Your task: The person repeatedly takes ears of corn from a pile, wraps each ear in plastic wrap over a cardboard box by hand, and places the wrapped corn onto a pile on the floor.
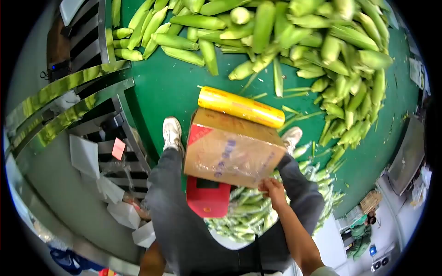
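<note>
A cardboard box (221, 152) with blue print and a red corner stands between my feet, glinting as if clear plastic film lies over it. Along its far edge rests a yellow roll (241, 107), which looks like cling film. My right hand (272, 186) is closed at the box's near right corner, fingers pinched together. What they pinch is too small to make out. Only part of my left forearm shows at the bottom edge; that hand is out of view. Beside the box's near left side is a red container (208, 200) with a dark opening.
Ears of corn in green husks (340, 55) are heaped across the back and right of the green floor (152, 87). More corn, in shiny plastic (248, 211), lies beneath my legs. Metal racks (131, 124) stand on the left. Another person (361, 239) is at the lower right.
</note>
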Action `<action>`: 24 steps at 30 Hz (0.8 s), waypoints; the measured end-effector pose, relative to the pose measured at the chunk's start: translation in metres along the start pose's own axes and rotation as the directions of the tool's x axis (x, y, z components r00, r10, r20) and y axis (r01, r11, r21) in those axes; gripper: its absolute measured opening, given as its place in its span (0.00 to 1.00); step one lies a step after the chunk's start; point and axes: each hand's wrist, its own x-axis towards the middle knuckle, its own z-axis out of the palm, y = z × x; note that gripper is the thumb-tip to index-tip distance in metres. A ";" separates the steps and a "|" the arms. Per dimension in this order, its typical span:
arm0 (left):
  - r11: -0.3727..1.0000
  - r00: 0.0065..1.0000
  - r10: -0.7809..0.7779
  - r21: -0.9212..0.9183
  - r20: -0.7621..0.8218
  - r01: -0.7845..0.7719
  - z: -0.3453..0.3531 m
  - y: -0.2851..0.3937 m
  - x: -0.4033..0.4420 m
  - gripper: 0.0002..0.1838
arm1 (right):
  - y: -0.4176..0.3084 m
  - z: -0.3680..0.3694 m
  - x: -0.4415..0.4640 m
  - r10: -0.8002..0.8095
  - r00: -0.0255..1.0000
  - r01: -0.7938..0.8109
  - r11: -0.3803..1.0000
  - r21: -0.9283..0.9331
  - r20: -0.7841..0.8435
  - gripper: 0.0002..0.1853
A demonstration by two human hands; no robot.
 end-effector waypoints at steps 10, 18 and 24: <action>0.986 0.991 0.043 -0.152 -0.125 -0.062 0.048 0.029 0.160 0.21 | -0.089 0.079 0.008 -0.372 0.880 0.352 0.928 0.122 0.294 0.13; 0.965 0.981 0.085 -0.230 -0.176 -0.125 0.055 0.056 0.201 0.20 | -0.060 0.073 0.016 -0.469 0.873 0.469 0.883 0.035 0.131 0.11; 0.900 0.972 0.155 -0.381 -0.177 -0.213 0.072 0.067 0.224 0.19 | -0.028 0.050 0.057 -0.707 0.625 0.734 0.676 -0.058 -0.332 0.12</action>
